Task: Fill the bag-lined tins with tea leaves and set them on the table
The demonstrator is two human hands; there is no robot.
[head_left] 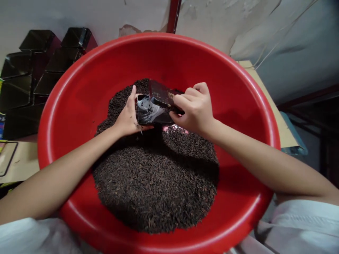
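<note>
Inside a wide red basin [66, 91], just above the far edge of a heap of dark loose leaf [156, 183]: a small black box [152, 113], held between two bare hands. Glossy and rectangular, with hard corners and a shiny, crinkled lining that catches the light. Dusted with a few specks of the same dark leaf.

Tilted over the box's far right side, a dark flap [160, 93], flat, smooth and smeared with pale marks. Impossible to tell whether joined to the box or separate.

Smooth moulded plastic for the basin, round, with a thick rolled rim. Dry, fine and needle-like for the leaf, brown-black, piled thick toward the near side and thinning to bare red at the walls.

Left hand [128, 118] wrapped around the box's left end, thumb under the near edge, fingers curved behind it, heel of the palm resting on the leaf. Right hand [194, 109] closed, fingers curled tight over the flap's right edge, knuckles up, held clear of the heap.

Beyond the rim at upper left, stacked black boxes [39, 67], angular and glossy, in rows against a pale wall [92, 14]. Behind the basin, a red post [173, 14]. To the right, a tan surface [278, 116], partly hidden by the basin. At the bottom corners, white cloth [304, 222] below both forearms.
</note>
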